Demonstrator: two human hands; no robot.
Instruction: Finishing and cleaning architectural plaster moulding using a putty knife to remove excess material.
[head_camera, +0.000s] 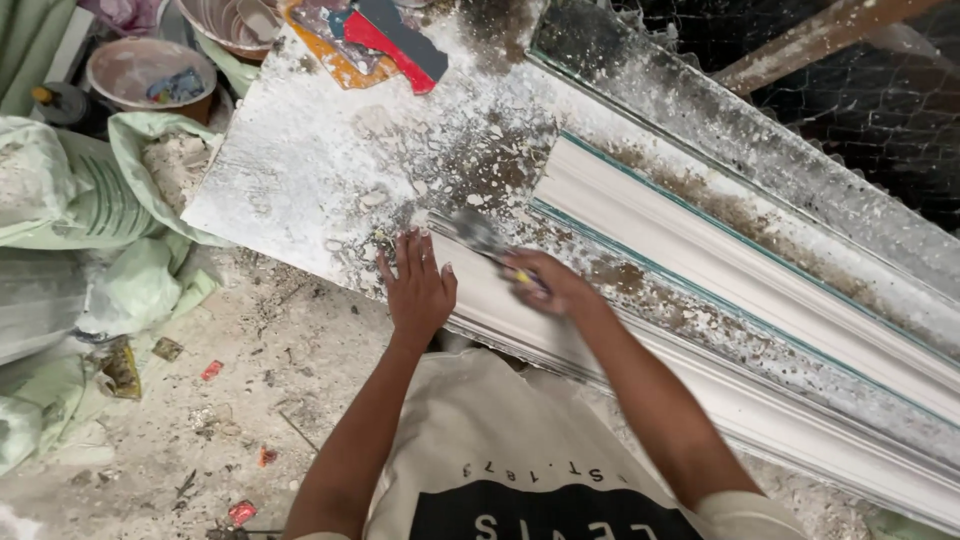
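At frame centre, the left hand (417, 288) lies flat, fingers spread, on the plaster-spattered grey workbench (300, 170). Just right of it, the right hand (553, 286) is clamped on a yellow-handled metal scraper (487, 241) over the long white plaster cornice moulding (720, 265).

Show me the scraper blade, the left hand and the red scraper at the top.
scraper blade (478, 234), head view, flat metal face.
left hand (418, 290), head view, back of hand.
red scraper (392, 44), head view, red body.
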